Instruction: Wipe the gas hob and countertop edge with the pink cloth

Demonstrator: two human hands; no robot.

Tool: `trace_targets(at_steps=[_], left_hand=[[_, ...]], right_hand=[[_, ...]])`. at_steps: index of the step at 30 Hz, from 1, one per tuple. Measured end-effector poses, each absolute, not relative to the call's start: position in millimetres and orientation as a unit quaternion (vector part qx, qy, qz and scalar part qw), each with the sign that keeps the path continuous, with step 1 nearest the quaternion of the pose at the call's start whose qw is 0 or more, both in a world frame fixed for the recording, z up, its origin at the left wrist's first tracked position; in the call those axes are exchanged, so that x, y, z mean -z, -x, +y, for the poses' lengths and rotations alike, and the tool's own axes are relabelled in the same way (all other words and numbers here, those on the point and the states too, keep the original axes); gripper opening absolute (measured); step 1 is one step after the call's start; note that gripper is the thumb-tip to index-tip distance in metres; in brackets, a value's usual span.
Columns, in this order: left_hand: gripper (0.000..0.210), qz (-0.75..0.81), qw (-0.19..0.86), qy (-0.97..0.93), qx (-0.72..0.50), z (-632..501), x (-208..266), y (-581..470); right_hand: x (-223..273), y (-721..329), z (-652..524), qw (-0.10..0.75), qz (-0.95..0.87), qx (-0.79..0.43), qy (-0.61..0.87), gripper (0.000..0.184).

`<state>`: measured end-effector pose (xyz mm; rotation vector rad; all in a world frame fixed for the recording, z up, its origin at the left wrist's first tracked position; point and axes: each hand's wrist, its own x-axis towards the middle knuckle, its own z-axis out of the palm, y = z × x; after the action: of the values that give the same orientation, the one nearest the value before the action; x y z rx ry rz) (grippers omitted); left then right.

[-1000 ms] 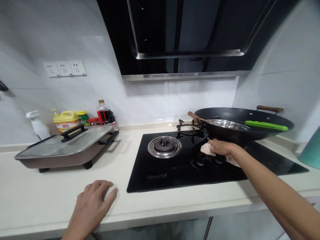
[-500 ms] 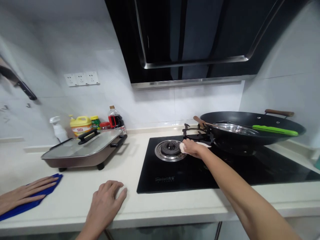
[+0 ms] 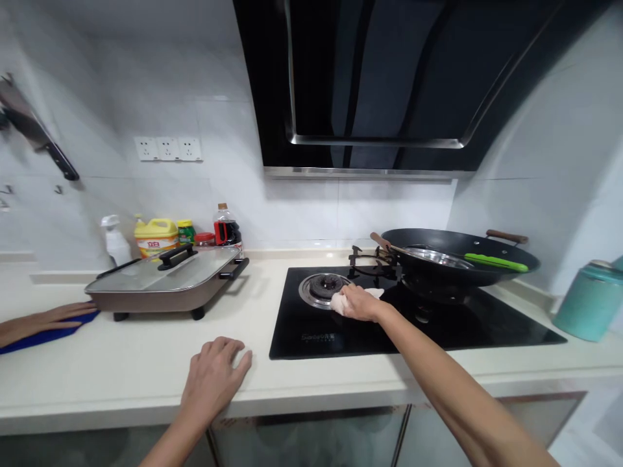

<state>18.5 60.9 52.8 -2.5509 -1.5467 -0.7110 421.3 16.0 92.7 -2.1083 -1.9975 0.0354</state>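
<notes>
At the far left, another person's hand [image 3: 58, 315] lies flat on a smooth blue cloth [image 3: 43, 336]. Next come a white spray bottle [image 3: 115, 241] and a yellow plastic jug [image 3: 156, 237], its label showing red characters that look like 立白. In front sits a brownish rectangular pan [image 3: 160, 302] under a transparent lid [image 3: 207, 271] with a black handle. The left hand [image 3: 217, 373] rests on the smooth pale desk [image 3: 141, 370], fingers loosely bent, thumb apart, gripping nothing. Beside it, the glossy black cooktop [image 3: 302, 348] carries pale lettering starting with "S", the rest blurred. At the front right edge of its round, steel-ringed burner [image 3: 325, 285] is a white cloth [image 3: 339, 303], soft and crumpled, a loose end poking out rightward; the right hand's [image 3: 359, 303] fingers close around it. Farther right stand a wide black wok [image 3: 452, 276] with wooden handles and a teal canister [image 3: 590, 303].
</notes>
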Motion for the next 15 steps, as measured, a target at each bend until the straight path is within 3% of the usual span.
trace_targets(at_steps=[6,15], left_hand=[[0.036,-0.5,0.042,0.833,0.233,63,-52,-17],[0.037,-0.497,0.035,0.833,0.243,62,-52,-16]], right_hand=[[-88,-380,-12,0.177,-0.688,-0.031,0.703,0.077],[-83,-387,-71,0.179,-0.614,-0.005,0.769,0.045]])
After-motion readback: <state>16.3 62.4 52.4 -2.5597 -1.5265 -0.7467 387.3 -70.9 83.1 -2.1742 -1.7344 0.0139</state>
